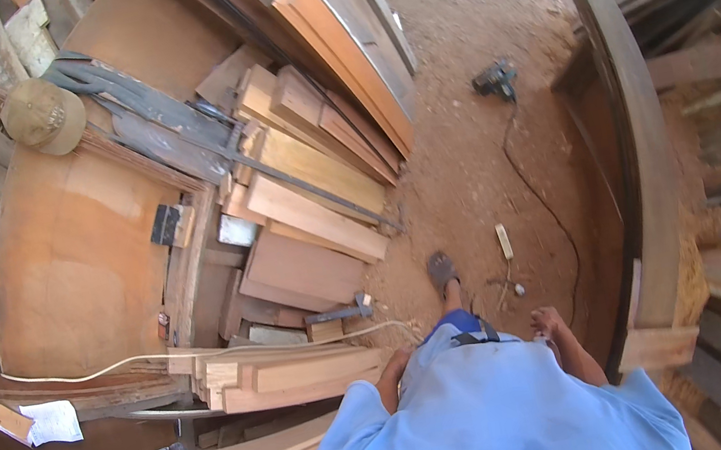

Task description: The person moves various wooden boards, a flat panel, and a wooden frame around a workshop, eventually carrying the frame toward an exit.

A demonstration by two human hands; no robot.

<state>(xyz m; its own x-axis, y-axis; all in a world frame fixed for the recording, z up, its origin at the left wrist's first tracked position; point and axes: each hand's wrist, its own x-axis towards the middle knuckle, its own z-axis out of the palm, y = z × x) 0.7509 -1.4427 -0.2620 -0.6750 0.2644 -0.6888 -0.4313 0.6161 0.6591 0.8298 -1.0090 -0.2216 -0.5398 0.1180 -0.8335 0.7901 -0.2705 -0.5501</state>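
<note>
Head view: woodshop floor of red sawdust, seen straight down over a light blue shirt [481, 416]. Left hand [395, 363] hanging by the hip, just beside the end of a stack of short planks [290, 372] on the bench; grip not discernible, nothing visibly held. Right hand [547, 322] hanging free on the other side, near a tall curved timber frame [646, 175], touching nothing; fingers too small to read as spread or closed. One sandalled foot [442, 270] forward on the floor. Power tool [496, 80] lying well apart up the floor, its black cord [551, 211] trailing back. Judged from this: no piece in hand, planks stacked and untouched, tool idle, work on wood not under way.
</note>
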